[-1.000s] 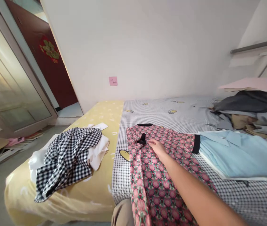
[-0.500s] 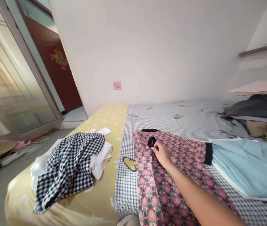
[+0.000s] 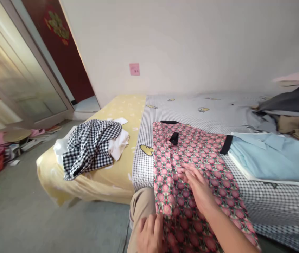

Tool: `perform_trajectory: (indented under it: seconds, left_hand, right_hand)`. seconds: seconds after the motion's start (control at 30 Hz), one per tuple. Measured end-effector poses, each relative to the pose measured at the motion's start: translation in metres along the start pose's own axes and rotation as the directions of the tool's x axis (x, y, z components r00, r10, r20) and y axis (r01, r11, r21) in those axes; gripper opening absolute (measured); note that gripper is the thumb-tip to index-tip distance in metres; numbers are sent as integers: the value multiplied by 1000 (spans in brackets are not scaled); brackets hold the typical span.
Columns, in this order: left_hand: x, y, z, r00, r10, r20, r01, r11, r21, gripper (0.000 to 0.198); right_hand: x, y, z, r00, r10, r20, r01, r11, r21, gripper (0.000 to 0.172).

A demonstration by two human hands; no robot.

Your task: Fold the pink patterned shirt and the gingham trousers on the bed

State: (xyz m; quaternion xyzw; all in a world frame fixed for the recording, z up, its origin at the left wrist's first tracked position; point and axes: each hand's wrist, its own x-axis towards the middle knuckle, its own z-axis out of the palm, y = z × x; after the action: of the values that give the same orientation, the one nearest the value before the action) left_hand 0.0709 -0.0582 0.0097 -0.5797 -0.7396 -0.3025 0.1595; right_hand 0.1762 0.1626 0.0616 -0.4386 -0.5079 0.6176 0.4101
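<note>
A pink-flowered, black-trimmed cloth garment (image 3: 182, 202) lies beneath the right hand (image 3: 201, 189), its fingers slightly spread; the left hand (image 3: 150, 234) curls its fingers at the garment's edge, any pinch unclear.

no text can be read clearly: on the wall (image 3: 204, 45), beyond the right hand (image 3: 201, 191) and to its left, a pink note (image 3: 134, 69) bears dark handwriting (image 3: 136, 71) too small to make out.
</note>
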Motion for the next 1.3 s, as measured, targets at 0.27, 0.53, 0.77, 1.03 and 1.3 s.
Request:
perform_trajectory:
  seconds: [0.27,0.53,0.77,1.03,1.3]
  left_hand:
    - [14,20,-15,999,-19,-41,20,1000,5,47]
    - [-7,18,-15,944,-324,-60,326,945,23,55]
    - [4,29,-23,905,-378,195,385,923,4,23]
    - [-5,27,-33,927,-374,-3,369,917,-152,29]
    - [-22,14,-29,882,-471,22,471,880,-68,35]
  right_hand:
    - [-112,6,1,755,447,480,-572,806,149,65]
    - [-107,-11,8,764,514,390,-641,673,368,37]
    - [-109,-14,3,758,596,264,-651,665,366,42]
    - [-113,8,-5,872,436,221,-472,869,146,48]
    - [-113,25,-5,896,359,260,-357,932,-58,51]
